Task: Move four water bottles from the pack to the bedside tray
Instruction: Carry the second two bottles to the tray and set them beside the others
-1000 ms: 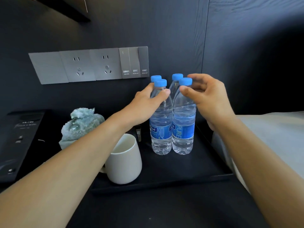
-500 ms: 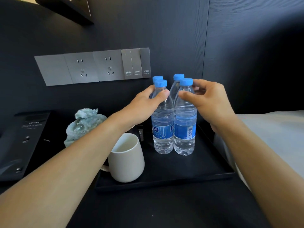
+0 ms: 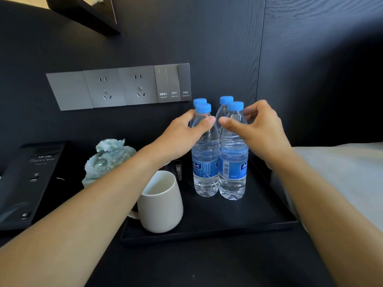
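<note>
Several clear water bottles with blue caps and blue labels stand upright in a tight cluster at the back of the black bedside tray. My left hand grips the neck of the front left bottle. My right hand grips the neck of the front right bottle, thumb in front and fingers behind. Two more bottles stand behind them, only their caps and shoulders showing. The pack is not in view.
A white mug sits at the tray's front left. A pale green stone carving stands left of it, and a black control panel lies further left. Wall sockets and switches are above. Light bedding lies to the right.
The front right bottle has turned so its barcode faces me. My right thumb has moved lower on the neck, towards my left thumb. The bottles stay in place on the tray.
</note>
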Action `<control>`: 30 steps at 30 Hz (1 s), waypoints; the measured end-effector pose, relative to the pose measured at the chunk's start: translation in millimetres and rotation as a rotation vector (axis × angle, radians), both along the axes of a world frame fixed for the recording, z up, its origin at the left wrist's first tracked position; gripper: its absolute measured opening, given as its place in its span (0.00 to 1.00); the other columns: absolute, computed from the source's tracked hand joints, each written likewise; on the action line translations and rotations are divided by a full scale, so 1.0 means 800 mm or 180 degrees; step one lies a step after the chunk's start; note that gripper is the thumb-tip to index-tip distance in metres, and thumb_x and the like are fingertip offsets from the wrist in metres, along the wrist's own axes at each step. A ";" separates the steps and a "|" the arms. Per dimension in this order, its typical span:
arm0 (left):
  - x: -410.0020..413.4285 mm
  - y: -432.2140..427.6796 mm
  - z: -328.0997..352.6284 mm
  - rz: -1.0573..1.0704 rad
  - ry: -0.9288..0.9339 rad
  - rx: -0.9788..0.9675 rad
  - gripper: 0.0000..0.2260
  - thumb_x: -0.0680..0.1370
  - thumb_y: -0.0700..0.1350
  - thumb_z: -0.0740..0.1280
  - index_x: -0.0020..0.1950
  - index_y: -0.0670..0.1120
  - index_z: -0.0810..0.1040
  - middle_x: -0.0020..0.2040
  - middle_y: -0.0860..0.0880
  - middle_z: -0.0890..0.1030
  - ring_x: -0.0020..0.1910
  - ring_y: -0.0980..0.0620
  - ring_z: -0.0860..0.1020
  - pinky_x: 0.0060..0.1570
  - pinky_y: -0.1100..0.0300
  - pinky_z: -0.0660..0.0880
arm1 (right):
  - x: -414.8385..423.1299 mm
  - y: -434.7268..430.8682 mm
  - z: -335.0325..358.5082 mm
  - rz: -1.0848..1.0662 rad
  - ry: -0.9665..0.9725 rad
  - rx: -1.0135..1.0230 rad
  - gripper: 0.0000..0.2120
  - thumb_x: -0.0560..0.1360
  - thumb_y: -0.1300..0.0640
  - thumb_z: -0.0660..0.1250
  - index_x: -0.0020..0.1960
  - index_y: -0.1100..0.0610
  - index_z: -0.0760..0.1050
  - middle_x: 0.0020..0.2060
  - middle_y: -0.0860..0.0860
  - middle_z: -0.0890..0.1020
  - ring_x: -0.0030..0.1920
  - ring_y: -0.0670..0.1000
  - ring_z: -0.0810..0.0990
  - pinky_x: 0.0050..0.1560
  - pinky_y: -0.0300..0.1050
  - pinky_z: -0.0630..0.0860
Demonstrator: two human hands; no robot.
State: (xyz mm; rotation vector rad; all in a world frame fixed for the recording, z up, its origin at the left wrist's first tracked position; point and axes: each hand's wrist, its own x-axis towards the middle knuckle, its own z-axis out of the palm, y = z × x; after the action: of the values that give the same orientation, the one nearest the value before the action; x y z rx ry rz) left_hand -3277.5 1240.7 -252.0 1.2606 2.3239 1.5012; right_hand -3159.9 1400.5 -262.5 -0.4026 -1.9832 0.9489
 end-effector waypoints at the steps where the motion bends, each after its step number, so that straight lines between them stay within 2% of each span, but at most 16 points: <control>1: 0.000 0.000 0.000 0.0012 0.0003 0.0007 0.11 0.81 0.62 0.65 0.63 0.63 0.77 0.49 0.62 0.83 0.48 0.65 0.81 0.43 0.65 0.73 | 0.001 0.001 0.000 0.0047 -0.0081 0.0000 0.26 0.67 0.37 0.78 0.53 0.51 0.71 0.42 0.41 0.77 0.39 0.42 0.77 0.32 0.27 0.71; 3: 0.002 -0.002 -0.001 0.0058 0.0014 0.0004 0.11 0.81 0.63 0.64 0.62 0.63 0.76 0.44 0.64 0.84 0.45 0.66 0.82 0.40 0.68 0.74 | 0.004 0.007 0.001 0.0268 -0.0276 -0.0028 0.27 0.67 0.36 0.78 0.54 0.50 0.71 0.43 0.43 0.78 0.41 0.43 0.78 0.36 0.33 0.73; 5: 0.005 -0.005 0.000 0.0070 0.0023 -0.0006 0.09 0.81 0.63 0.64 0.59 0.64 0.76 0.40 0.70 0.83 0.42 0.71 0.82 0.34 0.72 0.75 | 0.009 0.013 0.003 0.0614 -0.0408 -0.0166 0.24 0.68 0.40 0.79 0.55 0.49 0.72 0.46 0.47 0.80 0.43 0.44 0.80 0.40 0.41 0.78; 6: 0.006 -0.006 0.001 0.0047 -0.0023 -0.0004 0.09 0.80 0.64 0.64 0.57 0.64 0.77 0.41 0.71 0.83 0.43 0.72 0.82 0.35 0.72 0.76 | 0.011 0.015 0.004 0.0764 -0.0462 -0.0231 0.23 0.68 0.43 0.79 0.56 0.48 0.73 0.47 0.48 0.81 0.44 0.47 0.82 0.40 0.44 0.79; 8: 0.006 -0.006 0.001 -0.0029 -0.0190 -0.0016 0.09 0.79 0.63 0.64 0.55 0.64 0.78 0.48 0.65 0.85 0.49 0.65 0.83 0.45 0.64 0.76 | 0.014 0.017 0.005 0.0916 -0.0518 -0.0225 0.23 0.69 0.47 0.77 0.61 0.49 0.75 0.49 0.51 0.83 0.45 0.49 0.83 0.39 0.45 0.79; 11: 0.004 -0.004 0.000 -0.0074 -0.0344 -0.0052 0.10 0.77 0.57 0.65 0.57 0.61 0.78 0.53 0.55 0.84 0.56 0.53 0.83 0.58 0.51 0.78 | 0.015 0.019 0.005 0.0866 -0.0408 -0.0069 0.16 0.72 0.50 0.77 0.57 0.51 0.81 0.47 0.54 0.86 0.44 0.52 0.85 0.41 0.51 0.82; 14: 0.007 -0.006 0.002 0.0005 -0.0402 -0.0026 0.12 0.80 0.55 0.69 0.63 0.58 0.76 0.53 0.53 0.84 0.56 0.51 0.84 0.56 0.48 0.82 | 0.010 0.013 0.002 0.0592 -0.0280 -0.0037 0.19 0.71 0.47 0.79 0.57 0.54 0.80 0.47 0.56 0.84 0.48 0.60 0.85 0.49 0.60 0.84; 16: 0.009 -0.009 0.003 0.0045 -0.0470 -0.0049 0.14 0.80 0.56 0.69 0.64 0.56 0.75 0.54 0.52 0.84 0.54 0.52 0.85 0.50 0.50 0.83 | 0.005 0.006 0.000 0.0348 -0.0141 0.0094 0.20 0.70 0.45 0.80 0.56 0.54 0.79 0.45 0.54 0.83 0.45 0.56 0.83 0.49 0.58 0.83; 18: 0.009 -0.013 0.004 0.0085 -0.0526 -0.0053 0.15 0.80 0.56 0.69 0.64 0.56 0.74 0.55 0.51 0.84 0.53 0.53 0.85 0.47 0.51 0.83 | -0.001 0.000 -0.003 0.0117 0.0002 0.0171 0.23 0.69 0.43 0.80 0.57 0.54 0.78 0.43 0.50 0.81 0.41 0.48 0.80 0.45 0.50 0.82; 20: 0.010 -0.016 0.004 0.0098 -0.0537 -0.0076 0.15 0.80 0.57 0.69 0.65 0.56 0.73 0.57 0.51 0.85 0.54 0.53 0.85 0.44 0.53 0.83 | -0.006 -0.005 -0.005 -0.0109 0.0045 0.0279 0.27 0.67 0.40 0.80 0.58 0.54 0.78 0.47 0.50 0.81 0.44 0.48 0.79 0.41 0.38 0.75; 21: 0.011 -0.018 0.004 0.0098 -0.0535 -0.0098 0.16 0.81 0.58 0.68 0.66 0.56 0.73 0.58 0.52 0.84 0.54 0.53 0.85 0.44 0.54 0.82 | -0.007 -0.005 -0.005 -0.0172 -0.0003 0.0338 0.28 0.67 0.38 0.79 0.57 0.53 0.76 0.50 0.51 0.80 0.46 0.49 0.78 0.40 0.35 0.72; 23: 0.012 -0.018 0.004 0.0091 -0.0541 -0.0122 0.17 0.80 0.58 0.68 0.67 0.57 0.73 0.59 0.52 0.84 0.54 0.53 0.85 0.43 0.53 0.82 | -0.005 -0.003 -0.003 -0.0067 -0.0199 0.0302 0.28 0.67 0.36 0.78 0.57 0.52 0.74 0.50 0.51 0.79 0.48 0.50 0.79 0.42 0.39 0.76; 24: 0.012 -0.018 0.003 0.0085 -0.0555 -0.0123 0.17 0.80 0.58 0.68 0.67 0.57 0.73 0.60 0.52 0.84 0.55 0.53 0.85 0.44 0.53 0.82 | -0.002 -0.001 0.000 0.0093 -0.0301 0.0179 0.28 0.68 0.37 0.77 0.58 0.53 0.75 0.49 0.51 0.80 0.48 0.51 0.81 0.44 0.45 0.81; 26: 0.011 -0.017 0.003 0.0068 -0.0580 -0.0126 0.16 0.80 0.59 0.69 0.67 0.58 0.73 0.59 0.53 0.85 0.54 0.53 0.86 0.42 0.55 0.82 | 0.004 0.005 0.005 0.0413 -0.0494 -0.0040 0.25 0.72 0.43 0.75 0.63 0.53 0.76 0.46 0.50 0.81 0.48 0.53 0.84 0.46 0.54 0.85; 28: 0.011 -0.017 0.002 0.0068 -0.0554 -0.0145 0.16 0.80 0.60 0.68 0.66 0.59 0.73 0.58 0.54 0.85 0.51 0.55 0.86 0.38 0.59 0.83 | 0.008 0.009 0.007 0.0496 -0.0607 0.0085 0.20 0.74 0.48 0.74 0.63 0.52 0.79 0.44 0.50 0.83 0.49 0.56 0.86 0.47 0.55 0.85; 30: 0.010 -0.019 0.002 0.0079 -0.0523 -0.0156 0.17 0.80 0.61 0.68 0.66 0.60 0.73 0.57 0.56 0.85 0.50 0.56 0.87 0.37 0.60 0.83 | 0.008 0.008 0.006 0.0422 -0.0573 0.0155 0.19 0.73 0.46 0.76 0.60 0.53 0.80 0.43 0.50 0.84 0.48 0.55 0.86 0.50 0.57 0.84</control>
State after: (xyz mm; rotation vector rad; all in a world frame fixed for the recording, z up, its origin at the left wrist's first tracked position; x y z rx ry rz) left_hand -3269.3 1225.6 -250.6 1.0578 2.2640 1.4846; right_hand -3153.6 1406.9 -257.8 -0.3425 -2.2148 0.9731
